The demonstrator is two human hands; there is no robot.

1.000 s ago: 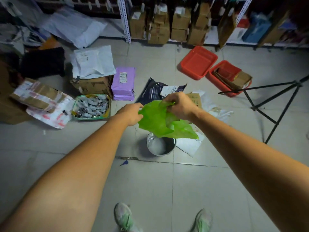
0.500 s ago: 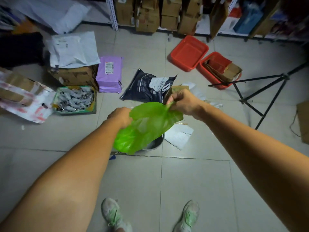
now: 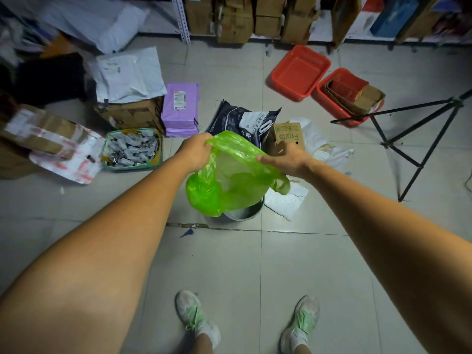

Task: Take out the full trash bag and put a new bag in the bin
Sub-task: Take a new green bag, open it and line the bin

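While we hold the green bag [image 3: 229, 175] open above the bin [image 3: 246, 213], both hands are closed on its rim. Our left hand [image 3: 194, 154] has its fingers curled round the far-left edge. Our right hand [image 3: 286, 157] pinches the right edge between thumb and fingers. The bag's mouth is spread between them and its body sags down over the bin, hiding most of it. Only the near-right arc of the bin's metal rim shows below the plastic.

Surrounding items on the tiled floor:
- One dark printed sack [image 3: 242, 118] lies just beyond the bag, with one cardboard box [image 3: 288, 135] marked "Fruits" beside it.
- One sheet of white paper [image 3: 283, 203] lies just right of the bin.
- One stack of purple parcels [image 3: 180, 108] stands to the far left (its layers cannot be counted reliably).
- One green basket [image 3: 132, 149] of small silvery packets sits left of our left hand.
- Two red trays [image 3: 298, 72] sit well apart from the bin, far right; the nearer one holds cardboard.
- One black tripod [image 3: 408, 149] stands at the right.
- One small blue scrap [image 3: 187, 232] lies near the bin.

Two shoes [image 3: 196, 318] show at the bottom edge.
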